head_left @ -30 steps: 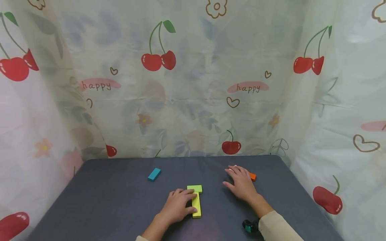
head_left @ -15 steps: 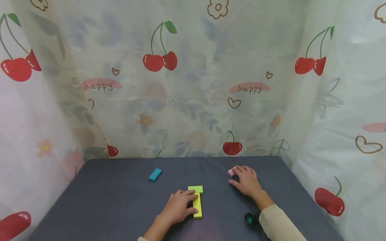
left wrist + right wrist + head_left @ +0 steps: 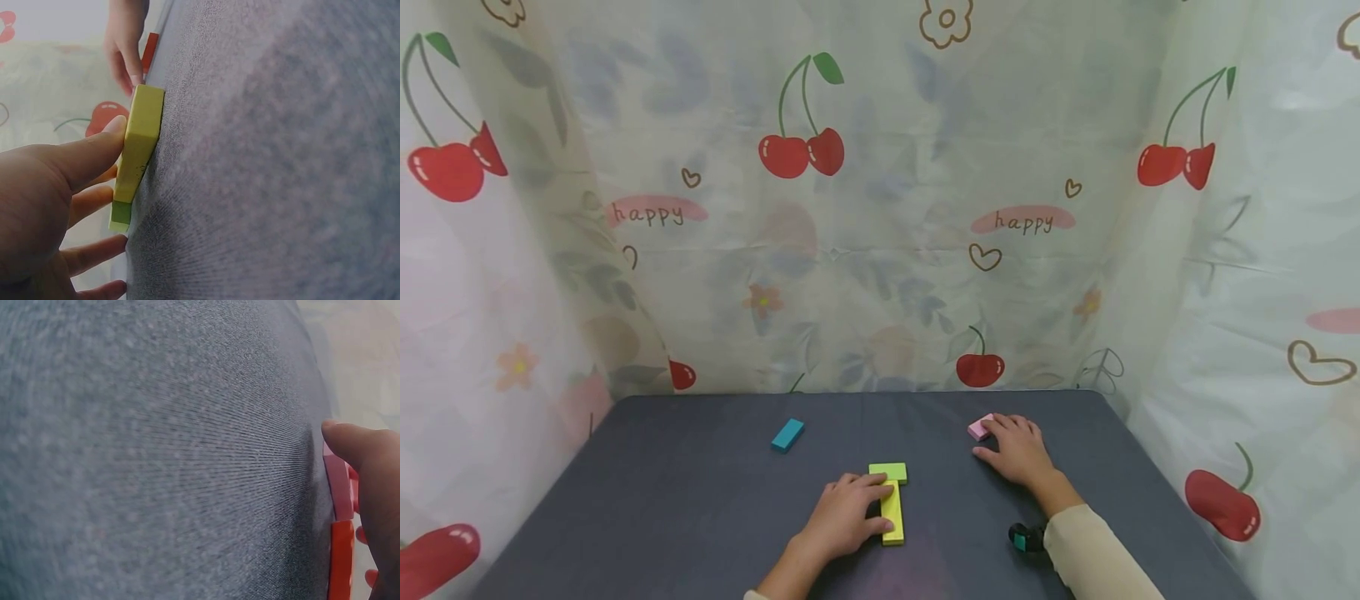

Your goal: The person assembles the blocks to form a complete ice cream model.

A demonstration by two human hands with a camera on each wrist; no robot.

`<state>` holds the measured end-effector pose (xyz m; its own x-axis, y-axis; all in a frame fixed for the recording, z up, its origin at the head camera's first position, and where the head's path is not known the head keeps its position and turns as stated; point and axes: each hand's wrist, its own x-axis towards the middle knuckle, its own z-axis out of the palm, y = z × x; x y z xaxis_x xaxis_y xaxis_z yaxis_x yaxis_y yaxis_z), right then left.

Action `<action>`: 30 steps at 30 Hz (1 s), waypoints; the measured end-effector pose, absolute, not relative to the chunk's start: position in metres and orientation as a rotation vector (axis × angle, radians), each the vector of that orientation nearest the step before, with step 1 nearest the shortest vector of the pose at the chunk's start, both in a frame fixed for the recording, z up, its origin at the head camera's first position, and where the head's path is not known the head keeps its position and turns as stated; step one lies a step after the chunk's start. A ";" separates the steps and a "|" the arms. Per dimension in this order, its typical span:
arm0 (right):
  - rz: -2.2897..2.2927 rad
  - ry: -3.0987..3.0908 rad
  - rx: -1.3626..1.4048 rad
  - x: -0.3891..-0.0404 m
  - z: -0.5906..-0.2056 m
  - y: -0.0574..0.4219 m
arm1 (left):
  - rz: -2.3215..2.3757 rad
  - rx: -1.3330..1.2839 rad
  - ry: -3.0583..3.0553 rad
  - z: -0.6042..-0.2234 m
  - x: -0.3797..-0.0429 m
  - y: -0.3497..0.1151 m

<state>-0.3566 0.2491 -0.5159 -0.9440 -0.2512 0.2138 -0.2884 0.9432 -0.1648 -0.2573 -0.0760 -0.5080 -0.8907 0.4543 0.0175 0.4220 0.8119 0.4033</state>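
My left hand (image 3: 842, 515) rests with its thumb and fingertips on a long yellow block (image 3: 892, 507) lying on the dark cloth. A light green block (image 3: 891, 472) lies crosswise against the yellow one's far end, making a T. My right hand (image 3: 1018, 457) is low over the back right of the table, fingers extended by a pink block (image 3: 978, 428). In the right wrist view, the thumb is near the pink block, and an orange block (image 3: 341, 559) lies end to end with it. From the head, the hand hides the orange block.
A blue block (image 3: 787, 435) lies at the back left. Beside the right sleeve sits a small black and teal device (image 3: 1026, 538) at the wrist. Cherry-patterned curtains (image 3: 865, 250) hang behind the table (image 3: 700, 500) and along both sides.
My right hand has shifted slightly right, uncovering the pink block and covering the orange one in the head view. The left hand and its blocks have stayed in place.
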 end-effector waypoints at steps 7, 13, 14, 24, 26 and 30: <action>0.310 -2.904 0.410 -0.356 -0.518 0.247 | 0.621 0.700 2.909 -0.507 -0.257 -0.076; 0.302 -2.877 0.443 -0.355 -0.520 0.244 | 0.608 0.709 2.908 -0.507 -0.257 -0.076; 0.302 -2.872 0.449 -0.355 -0.520 0.242 | 0.607 0.712 2.909 -0.507 -0.257 -0.076; 0.323 -2.911 0.431 -0.353 -0.518 0.227 | 0.610 0.723 2.914 -0.507 -0.256 -0.076; 0.322 -2.912 0.437 -0.353 -0.518 0.223 | 0.606 0.720 2.914 -0.507 -0.256 -0.076; 0.325 -2.909 0.460 -0.352 -0.519 0.217 | 0.612 0.710 2.918 -0.506 -0.255 -0.076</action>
